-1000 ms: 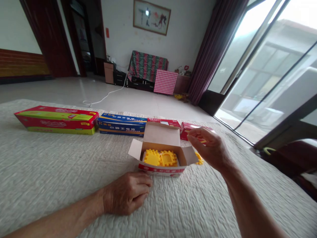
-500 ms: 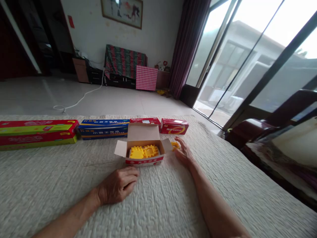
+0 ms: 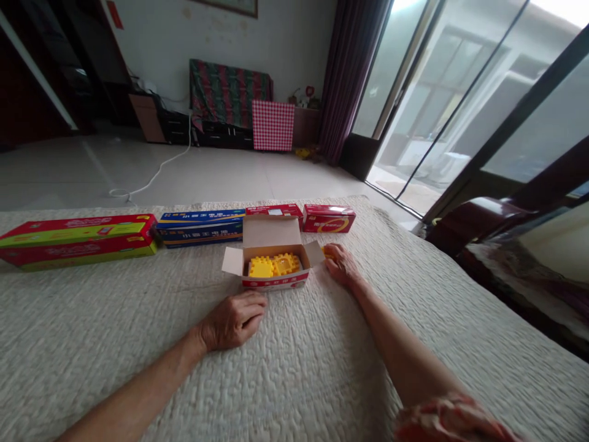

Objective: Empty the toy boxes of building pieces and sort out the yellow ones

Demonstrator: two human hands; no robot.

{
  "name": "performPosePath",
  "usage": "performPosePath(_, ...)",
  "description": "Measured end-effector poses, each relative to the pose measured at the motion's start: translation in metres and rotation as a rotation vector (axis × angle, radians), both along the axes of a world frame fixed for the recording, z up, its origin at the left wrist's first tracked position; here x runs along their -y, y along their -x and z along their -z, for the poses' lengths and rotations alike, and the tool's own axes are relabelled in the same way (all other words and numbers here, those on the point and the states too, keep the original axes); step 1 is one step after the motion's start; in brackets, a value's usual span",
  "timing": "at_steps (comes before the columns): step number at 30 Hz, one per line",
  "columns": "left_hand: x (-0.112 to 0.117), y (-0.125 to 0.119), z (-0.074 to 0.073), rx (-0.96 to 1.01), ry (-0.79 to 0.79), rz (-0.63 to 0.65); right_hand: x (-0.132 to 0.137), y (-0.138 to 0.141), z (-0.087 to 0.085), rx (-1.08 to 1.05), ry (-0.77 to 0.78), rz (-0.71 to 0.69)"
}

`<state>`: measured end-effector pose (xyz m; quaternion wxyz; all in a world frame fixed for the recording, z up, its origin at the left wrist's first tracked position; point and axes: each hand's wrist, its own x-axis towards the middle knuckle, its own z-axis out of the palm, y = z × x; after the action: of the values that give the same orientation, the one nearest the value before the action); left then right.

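An uncovered small carton with red and white sides stands on the quilted cover, its flaps spread out. Inside it lie yellow notched plastic building blocks. My right hand is just right of the carton, fingers closed around another yellow plastic block, mostly hidden by the fingers. My left hand rests on the cover in front of the carton with its fingers curled in and nothing visible in them.
Behind the carton is a row of boxes: a long red and green box, a blue box, and two red boxes, one at the right end. The pale quilted cover spreads beneath everything. A glass door stands right.
My right hand has closed its fingers over the yellow block beside the carton. My left hand stays resting in front. The whole view has tilted down slightly.
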<state>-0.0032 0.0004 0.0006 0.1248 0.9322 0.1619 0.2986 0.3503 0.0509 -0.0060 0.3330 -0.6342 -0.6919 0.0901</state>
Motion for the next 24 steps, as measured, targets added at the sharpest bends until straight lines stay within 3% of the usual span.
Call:
performPosePath(5,-0.001,0.000,0.001,-0.011,0.039,0.007,0.004,-0.004,0.004,-0.099,-0.077,0.082)
performPosePath(7,-0.001,0.000,0.001,-0.008,0.043,0.015,0.008,-0.005,-0.003,-0.170,-0.137,0.130)
performPosePath(9,-0.002,0.000,0.001,-0.001,0.041,0.018,0.013,0.000,-0.020,-0.270,-0.224,0.129)
performPosePath(12,-0.002,0.001,0.002,0.018,0.029,0.019,0.022,0.023,-0.057,-0.335,-0.319,-0.035)
performPosePath(15,-0.002,0.001,0.003,0.035,0.018,0.022,0.031,0.058,-0.083,-0.181,-0.307,-0.221)
performPosePath(17,-0.002,0.001,0.003,0.032,0.016,0.018,0.034,0.079,-0.087,-0.032,-0.285,-0.327)
performPosePath(20,-0.001,0.000,0.003,0.008,0.029,0.012,0.035,0.094,-0.082,0.153,-0.252,-0.348)
performPosePath(24,-0.002,0.000,0.005,-0.002,0.043,0.010,0.036,0.092,-0.082,0.238,-0.234,-0.299)
